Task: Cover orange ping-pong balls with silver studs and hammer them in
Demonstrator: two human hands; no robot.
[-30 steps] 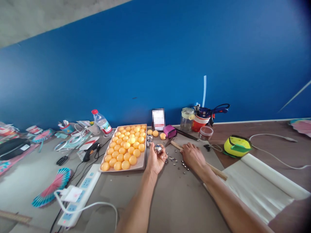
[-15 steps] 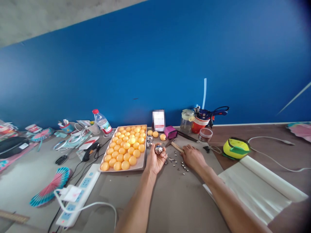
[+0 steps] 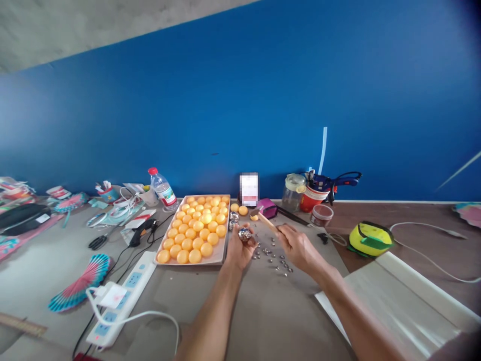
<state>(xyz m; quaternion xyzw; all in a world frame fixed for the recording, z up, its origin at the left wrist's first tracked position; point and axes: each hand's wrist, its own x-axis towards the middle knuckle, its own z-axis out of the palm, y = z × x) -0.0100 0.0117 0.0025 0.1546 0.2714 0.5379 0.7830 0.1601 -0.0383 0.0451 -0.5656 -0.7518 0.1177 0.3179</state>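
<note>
No writing is legible. Just right of the tray (image 3: 221, 258) of orange balls, the left hand (image 3: 240, 248) cups a silver ball (image 3: 244, 233); the right hand (image 3: 298, 245) grips a hammer (image 3: 265, 218) over the grey table (image 3: 263, 311), blue wall (image 3: 240, 110) behind.

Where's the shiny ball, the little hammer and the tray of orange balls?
shiny ball (image 3: 244, 234), head view, its middle.
hammer (image 3: 266, 220), head view, wooden handle.
tray (image 3: 222, 250), head view, right rim.

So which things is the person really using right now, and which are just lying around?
In use:
- shiny silver ball in the left hand
- small hammer in the right hand
- little metal studs on the table

Lying about:
- water bottle
- power strip
- folding fan
- yellow tape measure
</note>
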